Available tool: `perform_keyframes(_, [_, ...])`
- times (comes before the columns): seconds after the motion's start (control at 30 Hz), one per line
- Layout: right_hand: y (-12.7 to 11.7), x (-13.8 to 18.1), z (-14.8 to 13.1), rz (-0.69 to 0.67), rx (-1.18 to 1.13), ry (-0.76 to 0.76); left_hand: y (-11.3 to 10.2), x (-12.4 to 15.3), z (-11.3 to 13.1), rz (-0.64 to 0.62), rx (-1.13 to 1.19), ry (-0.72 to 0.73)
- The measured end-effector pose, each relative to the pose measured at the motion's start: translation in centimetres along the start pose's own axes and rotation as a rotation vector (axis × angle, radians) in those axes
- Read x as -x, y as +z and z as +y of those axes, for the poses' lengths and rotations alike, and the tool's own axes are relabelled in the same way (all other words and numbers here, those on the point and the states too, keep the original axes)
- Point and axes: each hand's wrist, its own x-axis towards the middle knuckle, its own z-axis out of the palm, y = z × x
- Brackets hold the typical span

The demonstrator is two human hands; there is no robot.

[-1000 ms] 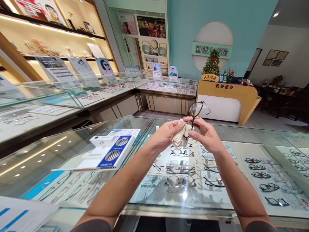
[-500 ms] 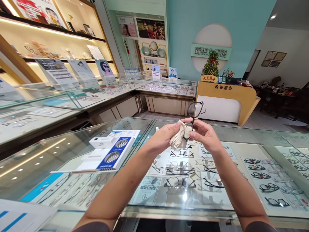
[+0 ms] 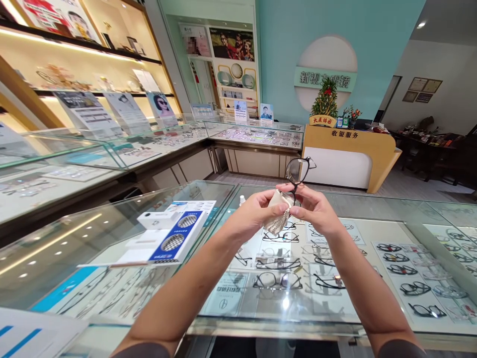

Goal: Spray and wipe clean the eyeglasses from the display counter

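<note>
A pair of black-rimmed glasses (image 3: 297,171) is held on end between my hands, one lens pointing up. My right hand (image 3: 313,205) is closed on its frame, thumb and fingers pinching near the lower lens. In my left hand (image 3: 257,211) is a pale cleaning cloth (image 3: 278,211) with a zigzag edge, folded about the lower lens and pressed by the thumb. That lens is mostly hidden behind cloth and fingers. Both hands are above a glass display case (image 3: 261,323).
Several glasses (image 3: 278,281) lie inside the case beneath my hands, with more frames (image 3: 402,270) at right. A white and blue box display (image 3: 173,236) stands on the glass at left. Behind are further showcases (image 3: 257,134) and a yellow counter (image 3: 383,149).
My left thumb has moved down over the cloth, and the cloth has shifted with it. The glasses have tilted and moved slightly left.
</note>
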Motion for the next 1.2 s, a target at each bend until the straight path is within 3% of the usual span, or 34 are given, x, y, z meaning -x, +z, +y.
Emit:
perform_keyframes(0.27, [-0.2, 0.1, 0.0, -0.026, -0.062, 0.010, 0.1, 0.5, 0.4, -0.036, -0.124, 0.004])
perform_keyframes(0.57, [0.6, 0.3, -0.1, 0.111, -0.230, 0.078, 1.3, 1.1, 0.2, -0.073, -0.137, 0.124])
perform_keyframes(0.9, [1.3, 0.2, 0.3, 0.218, -0.491, 0.166, 2.5, 1.1, -0.4, 0.141, -0.166, 0.194])
perform_keyframes(1.03, [1.5, 0.2, 0.3, 0.262, -0.529, 0.180, 2.7, 1.2, -0.5, 0.112, -0.245, 0.240])
perform_keyframes(1.2, [2.3, 0.1, -0.1, 0.272, -0.548, 0.213, 2.7, 1.3, -0.3, 0.132, -0.396, 0.409])
